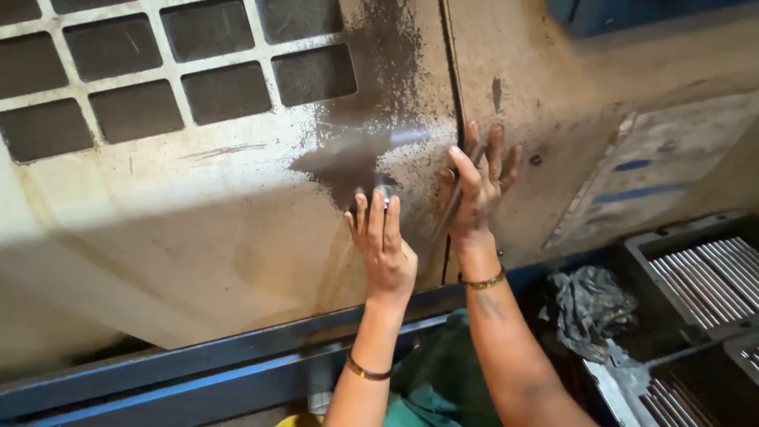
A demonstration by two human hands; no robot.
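My left hand (385,247) reaches up to a dirty beige machine door (198,205), and its fingertips hook over a small metal handle (383,192) below a dark grimy smear (360,150). My right hand (479,188) lies against the vertical seam (452,87) between the door and the panel to its right. Its fingers are spread, and a thin metal rod (443,223) is pinned slantwise under its thumb and palm. Both wrists wear thin bangles. The picture is motion-blurred around the hands.
A grid of dark window openings (158,71) fills the door's upper left. A blue rail (198,368) runs along the bottom. At the lower right lie a grey rag (589,304) and trays of shiny metal bars (704,277). A faded label (640,174) is on the right panel.
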